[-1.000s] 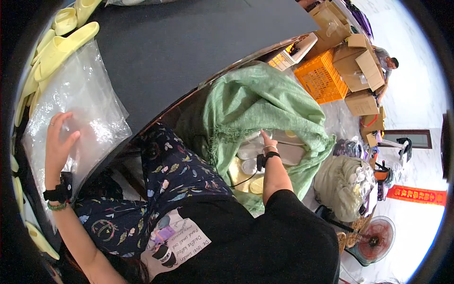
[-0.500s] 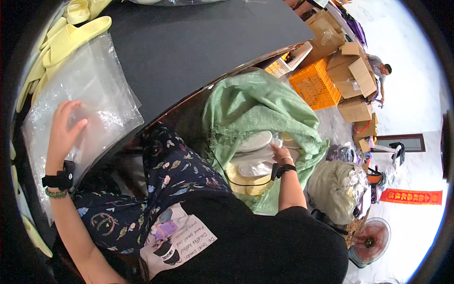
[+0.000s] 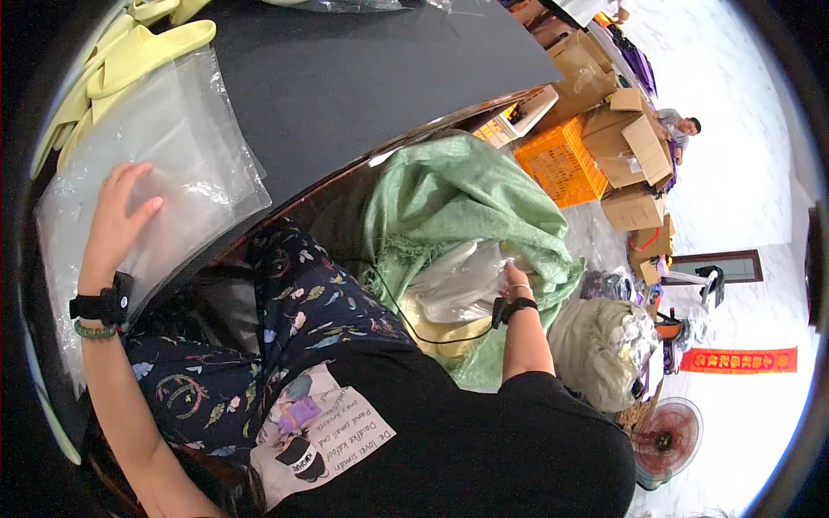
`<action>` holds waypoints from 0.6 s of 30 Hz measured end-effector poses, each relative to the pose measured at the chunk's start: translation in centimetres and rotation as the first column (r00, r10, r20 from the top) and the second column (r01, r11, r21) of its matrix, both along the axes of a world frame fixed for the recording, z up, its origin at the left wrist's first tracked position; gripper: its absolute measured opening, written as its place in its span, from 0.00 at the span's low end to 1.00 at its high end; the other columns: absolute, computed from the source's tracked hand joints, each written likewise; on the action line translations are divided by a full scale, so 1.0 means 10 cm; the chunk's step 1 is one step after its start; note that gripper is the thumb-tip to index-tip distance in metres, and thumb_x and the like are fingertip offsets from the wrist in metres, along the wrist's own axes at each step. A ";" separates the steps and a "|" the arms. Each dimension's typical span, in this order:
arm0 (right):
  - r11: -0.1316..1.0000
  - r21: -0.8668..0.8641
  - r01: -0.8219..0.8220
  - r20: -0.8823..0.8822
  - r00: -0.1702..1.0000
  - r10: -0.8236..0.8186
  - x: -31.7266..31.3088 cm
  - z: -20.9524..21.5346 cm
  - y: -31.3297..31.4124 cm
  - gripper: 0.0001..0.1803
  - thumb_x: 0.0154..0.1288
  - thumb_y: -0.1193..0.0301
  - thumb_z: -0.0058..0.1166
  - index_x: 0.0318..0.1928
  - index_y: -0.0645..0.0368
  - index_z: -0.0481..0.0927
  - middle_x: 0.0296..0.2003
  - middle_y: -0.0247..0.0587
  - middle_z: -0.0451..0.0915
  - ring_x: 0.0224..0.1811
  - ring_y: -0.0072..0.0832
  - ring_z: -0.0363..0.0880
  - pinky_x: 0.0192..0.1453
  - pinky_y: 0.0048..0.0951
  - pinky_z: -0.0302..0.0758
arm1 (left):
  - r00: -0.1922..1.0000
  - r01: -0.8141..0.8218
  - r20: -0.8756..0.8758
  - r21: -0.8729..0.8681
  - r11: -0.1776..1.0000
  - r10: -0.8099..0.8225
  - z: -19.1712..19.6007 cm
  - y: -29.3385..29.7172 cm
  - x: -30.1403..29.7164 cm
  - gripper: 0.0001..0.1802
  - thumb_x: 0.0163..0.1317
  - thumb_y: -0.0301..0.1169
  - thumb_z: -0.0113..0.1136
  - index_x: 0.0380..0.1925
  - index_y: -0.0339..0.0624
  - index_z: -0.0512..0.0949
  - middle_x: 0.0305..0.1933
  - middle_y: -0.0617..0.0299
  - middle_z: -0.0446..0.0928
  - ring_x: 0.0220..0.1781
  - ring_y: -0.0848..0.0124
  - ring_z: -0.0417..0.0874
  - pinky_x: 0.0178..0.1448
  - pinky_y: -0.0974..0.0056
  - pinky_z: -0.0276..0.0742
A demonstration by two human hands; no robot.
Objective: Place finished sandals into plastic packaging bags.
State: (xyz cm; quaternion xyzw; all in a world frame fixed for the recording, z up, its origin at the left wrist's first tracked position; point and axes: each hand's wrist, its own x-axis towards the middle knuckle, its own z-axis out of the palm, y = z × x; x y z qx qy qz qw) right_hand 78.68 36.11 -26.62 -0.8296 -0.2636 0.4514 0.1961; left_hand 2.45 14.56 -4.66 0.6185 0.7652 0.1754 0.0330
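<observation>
My left hand (image 3: 121, 211) lies on a stack of clear plastic bags (image 3: 203, 164) on the dark table, with its thumb and fingers apart. At the mouth of a green woven sack (image 3: 466, 186), my right hand (image 3: 516, 278) grips the end of a clear plastic bag (image 3: 462, 276). Whitish shapes show through this bag, too blurred to name for certain. Pale yellow material (image 3: 453, 335) lies below it in the sack. Beyond the bag stack, several yellow slippers (image 3: 151, 56) are piled at the table's far left.
The black tabletop (image 3: 363, 78) stretches away ahead. An orange crate (image 3: 566, 162) and cardboard boxes (image 3: 626, 138) stand beyond the sack. On the right are a pale stuffed sack (image 3: 596, 354) and a fan (image 3: 667, 442). Another person (image 3: 678, 128) is in the background.
My right hand has lifted the clear bag, which now spreads over where a white shoe sole showed in the sack. My left hand stays on the stacked bags. The view has shifted slightly.
</observation>
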 end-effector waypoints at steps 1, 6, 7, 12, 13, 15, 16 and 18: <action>0.999 -0.038 -0.036 0.116 0.992 0.040 0.01 -0.07 0.05 0.23 0.57 0.54 0.61 0.48 0.55 0.77 0.42 0.40 0.75 0.37 0.37 0.74 0.39 0.45 0.76 | 1.000 0.000 -0.006 0.004 1.000 0.000 0.00 0.03 0.02 0.28 0.57 0.32 0.64 0.58 0.40 0.72 0.64 0.49 0.69 0.69 0.52 0.65 0.73 0.55 0.57; 0.892 -0.240 -0.383 0.486 0.748 0.451 -0.27 -0.40 -0.04 0.57 0.47 0.55 0.73 0.70 0.63 0.51 0.59 0.60 0.72 0.52 0.39 0.80 0.37 0.43 0.81 | 1.000 -0.023 -0.006 -0.037 0.999 0.023 0.07 -0.05 0.02 0.28 0.57 0.33 0.63 0.59 0.40 0.72 0.64 0.50 0.69 0.69 0.53 0.64 0.74 0.56 0.57; 0.937 -0.145 -0.317 0.471 0.811 0.347 0.23 -0.36 0.02 0.49 0.46 0.59 0.75 0.65 0.65 0.64 0.56 0.58 0.76 0.53 0.38 0.80 0.40 0.40 0.81 | 0.998 0.021 0.052 0.012 1.000 -0.022 0.00 0.12 0.09 0.28 0.57 0.33 0.63 0.59 0.40 0.72 0.64 0.51 0.68 0.69 0.53 0.65 0.74 0.56 0.57; 0.875 -0.278 -0.396 0.388 0.787 0.479 0.38 -0.03 -0.03 0.25 0.49 0.68 0.70 0.49 0.63 0.82 0.37 0.44 0.84 0.35 0.33 0.81 0.38 0.39 0.78 | 0.999 -0.016 0.041 -0.009 1.000 0.016 -0.02 0.06 0.05 0.28 0.56 0.31 0.65 0.59 0.43 0.73 0.65 0.48 0.68 0.70 0.52 0.64 0.73 0.55 0.57; 0.890 -0.198 -0.412 0.332 0.826 0.456 0.49 0.11 -0.06 0.25 0.49 0.68 0.70 0.50 0.63 0.81 0.38 0.43 0.84 0.36 0.33 0.81 0.40 0.37 0.78 | 0.999 -0.007 0.050 -0.007 1.000 0.008 -0.02 0.08 0.07 0.28 0.56 0.31 0.65 0.59 0.43 0.73 0.65 0.48 0.68 0.70 0.52 0.64 0.73 0.55 0.57; 0.895 -0.068 -0.442 0.235 0.864 0.445 0.63 0.49 -0.08 0.26 0.50 0.69 0.70 0.51 0.63 0.81 0.40 0.42 0.84 0.38 0.32 0.81 0.42 0.34 0.78 | 0.999 -0.004 0.041 0.004 1.000 0.003 -0.06 0.06 0.03 0.28 0.56 0.31 0.65 0.59 0.43 0.73 0.64 0.48 0.68 0.70 0.52 0.64 0.73 0.55 0.57; 0.885 -0.022 -0.466 0.193 0.866 0.461 0.55 0.73 -0.04 0.26 0.50 0.69 0.70 0.51 0.63 0.81 0.40 0.41 0.84 0.38 0.32 0.81 0.43 0.33 0.78 | 1.000 -0.010 0.024 0.009 1.000 0.010 -0.06 0.01 0.00 0.28 0.56 0.31 0.65 0.59 0.42 0.73 0.64 0.48 0.68 0.69 0.52 0.64 0.73 0.55 0.57; 0.702 -0.091 -0.706 0.386 0.625 0.678 0.12 1.44 0.02 0.28 0.50 0.70 0.70 0.54 0.63 0.79 0.40 0.39 0.84 0.38 0.29 0.81 0.44 0.32 0.78 | 0.999 -0.037 0.006 -0.007 0.999 0.037 0.02 -0.13 -0.04 0.28 0.56 0.30 0.65 0.59 0.42 0.73 0.64 0.48 0.68 0.69 0.52 0.64 0.73 0.55 0.57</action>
